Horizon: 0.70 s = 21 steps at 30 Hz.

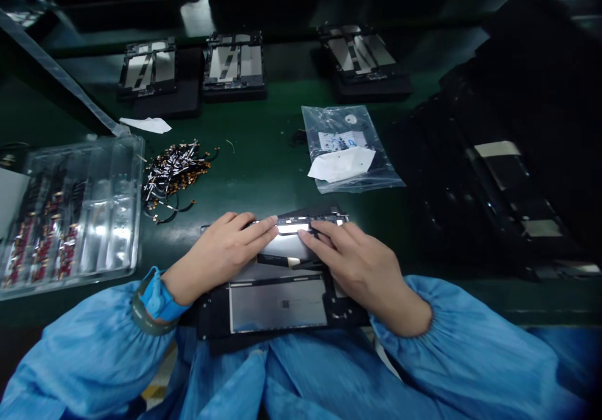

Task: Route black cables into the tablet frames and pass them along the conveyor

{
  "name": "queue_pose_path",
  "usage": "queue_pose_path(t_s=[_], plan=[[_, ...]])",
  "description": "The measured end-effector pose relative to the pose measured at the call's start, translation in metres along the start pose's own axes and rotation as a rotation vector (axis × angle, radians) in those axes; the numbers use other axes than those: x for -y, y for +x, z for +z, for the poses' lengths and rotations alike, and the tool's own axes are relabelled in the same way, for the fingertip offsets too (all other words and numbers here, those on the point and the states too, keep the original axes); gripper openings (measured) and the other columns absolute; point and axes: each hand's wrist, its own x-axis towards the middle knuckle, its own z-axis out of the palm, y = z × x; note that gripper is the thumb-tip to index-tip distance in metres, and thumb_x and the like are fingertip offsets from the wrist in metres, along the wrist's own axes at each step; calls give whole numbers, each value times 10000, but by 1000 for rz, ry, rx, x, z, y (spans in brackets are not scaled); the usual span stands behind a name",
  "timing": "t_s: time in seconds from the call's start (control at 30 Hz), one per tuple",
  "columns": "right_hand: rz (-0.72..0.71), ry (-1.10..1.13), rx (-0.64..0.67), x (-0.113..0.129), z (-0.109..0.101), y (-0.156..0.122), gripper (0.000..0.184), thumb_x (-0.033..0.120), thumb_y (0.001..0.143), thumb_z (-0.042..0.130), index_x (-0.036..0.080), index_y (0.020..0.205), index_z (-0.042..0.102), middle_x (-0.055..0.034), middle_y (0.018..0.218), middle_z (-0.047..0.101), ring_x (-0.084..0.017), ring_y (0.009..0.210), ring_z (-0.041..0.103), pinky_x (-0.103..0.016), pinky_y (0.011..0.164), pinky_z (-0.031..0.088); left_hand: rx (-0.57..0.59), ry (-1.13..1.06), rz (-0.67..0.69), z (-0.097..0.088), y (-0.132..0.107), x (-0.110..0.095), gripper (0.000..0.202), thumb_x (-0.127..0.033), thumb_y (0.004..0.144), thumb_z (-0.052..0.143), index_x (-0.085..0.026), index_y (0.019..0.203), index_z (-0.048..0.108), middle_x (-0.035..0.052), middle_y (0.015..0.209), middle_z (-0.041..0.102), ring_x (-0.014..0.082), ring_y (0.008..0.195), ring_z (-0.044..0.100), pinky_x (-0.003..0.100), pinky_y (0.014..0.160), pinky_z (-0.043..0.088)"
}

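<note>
An opened tablet-like device (277,307) lies in front of me, its inside facing up, with a silver-grey battery panel near me. My left hand (230,247) rests over its far left part, fingers stretched out and fingertips touching the far edge strip. Across from it, my right hand (360,257) has thumb and index finger bent close together at the same strip. Any small part between those right fingers is too small to make out. A bright reflection shows on the strip (292,227) between the two hands. A blue wrist strap (162,301) circles my left wrist.
To the left are a clear compartment tray (110,219) with small parts and a pile of short cables (174,172). A clear plastic bag (352,125) lies ahead. Opened devices (235,63) stand on black blocks along the back. Dark stacked panels (493,200) fill the right.
</note>
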Motion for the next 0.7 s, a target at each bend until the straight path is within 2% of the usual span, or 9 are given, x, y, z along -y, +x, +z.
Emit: queue_pose_path(t_s=[0.07,0.13,0.23,0.33,0.43,0.53,0.6,0.67,0.7], plan=[[86,105,-33,-5,-3,-8,337,21,831,475,169,1057,676,-127,1158,629,-185,758,560,-302,611,472,-36,-55,-9,3,0,2,327,-128,933,410,-139,1228,551,78,1307,576,246,1004,537,365,743,461],[251,243,-111,-9,-8,-19,280,92,840,526,184,1063,668,-135,1213,589,-176,770,567,-304,640,494,-87,-153,-45,7,0,4,320,-119,939,382,-157,1202,560,78,1270,592,224,1007,542,356,776,472],[568,372,-163,-12,-13,-38,253,260,868,574,183,1100,638,-116,1065,640,-183,774,609,-311,669,517,-134,-265,-222,13,5,6,319,-236,970,371,-129,1225,530,117,1153,602,205,986,558,351,824,486],[812,501,-18,-9,-13,-47,271,379,882,522,193,1028,654,-88,925,666,-212,826,639,-339,738,525,-62,-307,-396,16,11,7,385,-408,964,360,-127,1053,607,97,945,595,213,861,579,352,763,499],[989,801,162,-6,-12,-43,323,454,862,505,194,1003,634,-91,979,636,-225,926,611,-361,837,495,-18,-412,-523,12,10,14,420,-501,926,361,-179,865,623,53,837,588,199,772,590,325,700,490],[1031,1070,261,-9,-14,-33,390,532,874,456,193,1005,600,-19,773,597,-145,647,579,-265,602,500,-35,-494,-715,1,2,32,470,-641,811,431,-207,792,612,15,751,607,180,665,578,290,593,466],[1006,1157,279,-11,-17,-29,498,615,872,395,183,1010,600,37,622,503,-91,457,459,-209,426,411,-15,-632,-869,-9,-6,45,501,-705,750,464,-220,760,591,-26,669,602,156,594,554,260,535,457],[974,1230,277,-10,-20,-26,597,696,833,389,175,1031,601,49,622,472,-69,435,406,-186,384,365,-45,-816,-979,-17,-10,54,506,-733,756,456,-238,758,565,-65,606,584,132,567,542,240,529,467],[956,1263,276,-9,-20,-25,631,726,809,401,173,1040,600,44,650,482,-64,450,404,-182,389,364,-67,-891,-977,-19,-10,57,522,-746,783,408,-245,757,555,-72,571,567,125,553,537,242,531,473]])
